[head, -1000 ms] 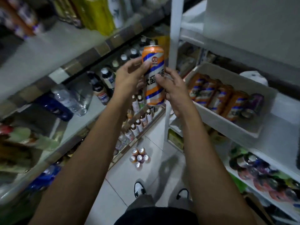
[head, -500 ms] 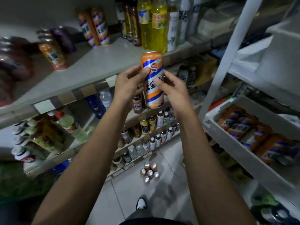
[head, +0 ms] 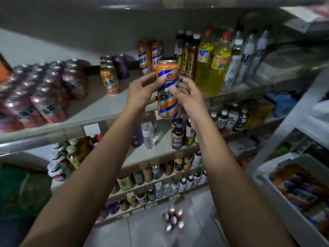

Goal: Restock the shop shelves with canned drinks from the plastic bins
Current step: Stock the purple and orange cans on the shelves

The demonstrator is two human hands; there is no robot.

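Note:
An orange can with blue and white stripes (head: 167, 75) is upright in the air in front of the top shelf (head: 99, 106). My left hand (head: 142, 90) grips its left side and my right hand (head: 187, 96) grips its right side. Two cans of the same kind (head: 151, 57) stand at the back of that shelf, just beyond the held can. A white plastic bin (head: 263, 177) at the lower right holds several more of these cans lying on their sides.
Pink cans (head: 41, 93) crowd the shelf's left, a short orange can (head: 110, 81) and a purple can (head: 122, 65) stand mid-shelf, tall bottles (head: 213, 63) fill the right. Lower shelves hold bottles. A pack of cans (head: 173, 219) sits on the floor. A white rack post (head: 284, 125) rises at right.
My view has swung left and up from the bin to the shelves. Both hands have carried the can up to the level of the top shelf.

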